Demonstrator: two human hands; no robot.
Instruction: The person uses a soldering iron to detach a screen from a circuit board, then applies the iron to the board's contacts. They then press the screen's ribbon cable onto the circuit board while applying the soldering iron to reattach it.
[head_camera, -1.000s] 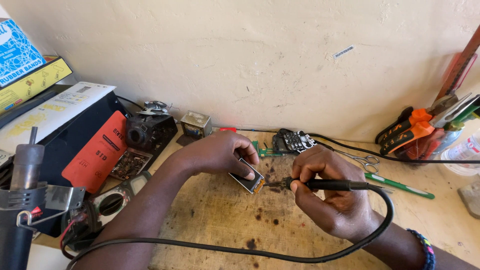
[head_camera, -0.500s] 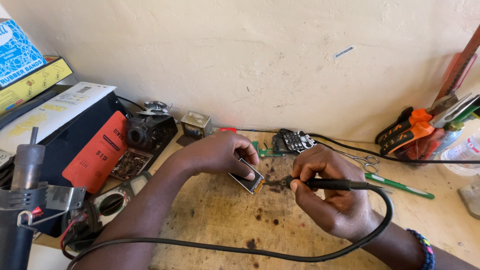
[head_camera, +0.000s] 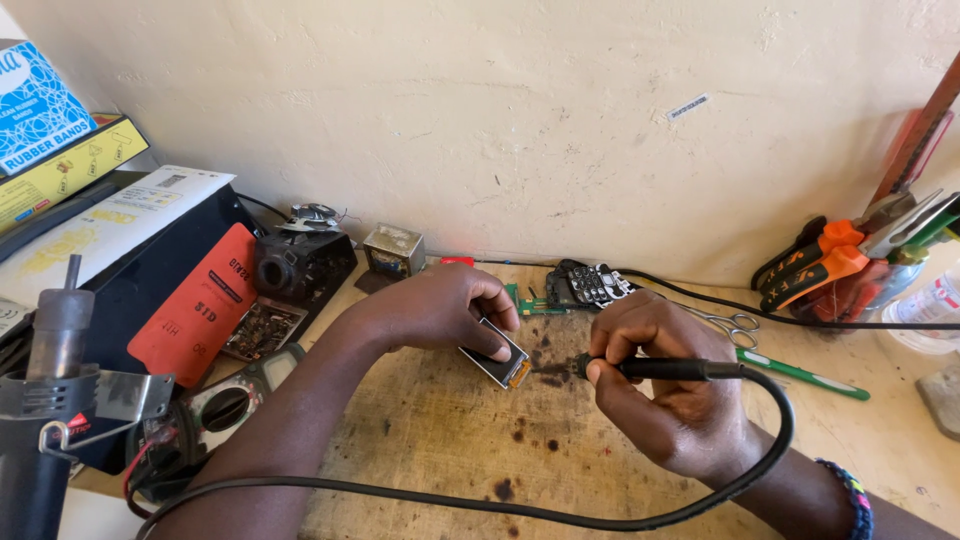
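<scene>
Small display module (head_camera: 496, 354), tilted on the scorched wooden bench (head_camera: 430, 440), pinched by the left hand (head_camera: 440, 308) with the soldering iron (head_camera: 660, 369) tip at its lower edge.

Module sits directly under the left fingertips and just left of the right hand (head_camera: 660, 400). Left hand closed on its upper edges, thumb and fingers. Right hand wrapped fully around the iron's black handle, pen-style; cord (head_camera: 520, 505) loops toward the viewer. Judgement: module looks light, thin, stiff, with a glass face and orange flex tail, likely fragile; best held by the metal frame edges only. Beyond the hands: keypad board (head_camera: 590, 283), scissors (head_camera: 725, 322), green screwdriver (head_camera: 800, 374) to the right.
</scene>
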